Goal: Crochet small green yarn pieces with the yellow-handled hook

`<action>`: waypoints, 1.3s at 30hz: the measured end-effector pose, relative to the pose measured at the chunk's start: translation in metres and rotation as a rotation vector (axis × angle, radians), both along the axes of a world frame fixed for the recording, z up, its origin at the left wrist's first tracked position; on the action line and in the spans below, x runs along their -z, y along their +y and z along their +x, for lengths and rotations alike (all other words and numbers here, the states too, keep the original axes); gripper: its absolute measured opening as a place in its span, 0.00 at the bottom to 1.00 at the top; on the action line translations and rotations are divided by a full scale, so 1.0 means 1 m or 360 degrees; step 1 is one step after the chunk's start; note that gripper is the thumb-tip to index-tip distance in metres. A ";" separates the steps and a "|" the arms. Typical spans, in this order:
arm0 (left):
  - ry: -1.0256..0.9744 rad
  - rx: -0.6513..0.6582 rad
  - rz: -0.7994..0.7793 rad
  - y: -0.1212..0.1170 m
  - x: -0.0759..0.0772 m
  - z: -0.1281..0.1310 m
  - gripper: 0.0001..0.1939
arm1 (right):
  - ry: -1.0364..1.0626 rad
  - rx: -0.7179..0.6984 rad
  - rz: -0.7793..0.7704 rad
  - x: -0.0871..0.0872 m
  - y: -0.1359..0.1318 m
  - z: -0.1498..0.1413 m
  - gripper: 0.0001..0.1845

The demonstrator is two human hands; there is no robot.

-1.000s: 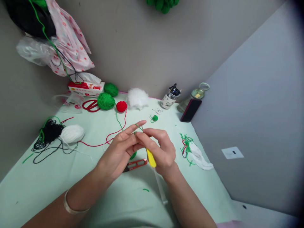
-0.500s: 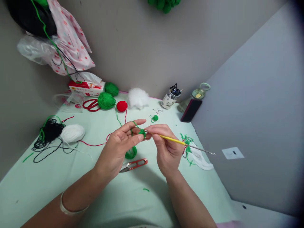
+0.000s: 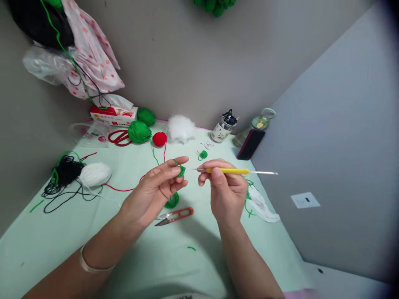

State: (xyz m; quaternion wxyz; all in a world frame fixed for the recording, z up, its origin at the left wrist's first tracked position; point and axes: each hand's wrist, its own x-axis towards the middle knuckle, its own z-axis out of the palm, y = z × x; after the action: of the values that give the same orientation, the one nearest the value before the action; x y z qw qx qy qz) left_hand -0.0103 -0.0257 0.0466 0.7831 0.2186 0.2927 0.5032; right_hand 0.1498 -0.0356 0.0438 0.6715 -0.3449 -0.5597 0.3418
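Observation:
My left hand (image 3: 156, 191) pinches a small green crochet piece (image 3: 181, 170) between thumb and fingers, with green yarn looped over the forefinger. My right hand (image 3: 226, 189) grips a yellow-handled crochet hook (image 3: 229, 170), held level, its metal tip pointing left at the green piece. A second small green crochet piece (image 3: 172, 201) lies on the pale green table (image 3: 93, 232) just under my left hand. Red thread snips (image 3: 175, 216) lie beside it.
Green yarn balls (image 3: 139, 131), a red yarn ball (image 3: 159, 139), white stuffing (image 3: 181, 128), white yarn (image 3: 94, 174) and black yarn (image 3: 65, 173) sit at the back and left. Red scissors (image 3: 119, 137), a tissue box (image 3: 112, 115), a jar (image 3: 222, 131), a phone (image 3: 250, 144), yarn scraps (image 3: 249, 195).
My right hand turned the crochet hook from pointing down towards me to lying level, then drew it slightly right, away from the green piece. My left hand stayed almost still.

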 end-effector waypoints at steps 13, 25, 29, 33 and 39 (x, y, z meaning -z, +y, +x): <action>0.0104 0.0052 0.0200 -0.006 0.001 0.001 0.22 | 0.0171 -0.0156 -0.0182 0.001 -0.002 -0.004 0.07; 0.0182 0.0025 0.0305 -0.007 -0.002 0.002 0.13 | -0.0039 -0.0284 -0.0095 0.000 0.003 -0.001 0.07; 0.0340 -0.0061 0.0389 -0.009 0.001 0.004 0.17 | -0.0377 -0.0071 0.0204 0.001 -0.003 -0.005 0.12; 0.0410 -0.0052 0.0418 -0.010 0.004 0.000 0.20 | -0.0199 -0.0051 0.0127 0.001 -0.005 -0.006 0.12; 0.0473 0.0005 0.0402 -0.008 0.002 -0.003 0.16 | 0.0163 -0.0273 -0.0165 0.000 0.000 -0.002 0.09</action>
State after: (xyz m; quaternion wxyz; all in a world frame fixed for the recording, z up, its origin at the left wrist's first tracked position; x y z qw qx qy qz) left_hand -0.0135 -0.0337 0.0451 0.6984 0.3875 0.3392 0.4970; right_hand 0.1473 -0.0358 0.0438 0.6488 -0.3121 -0.5336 0.4437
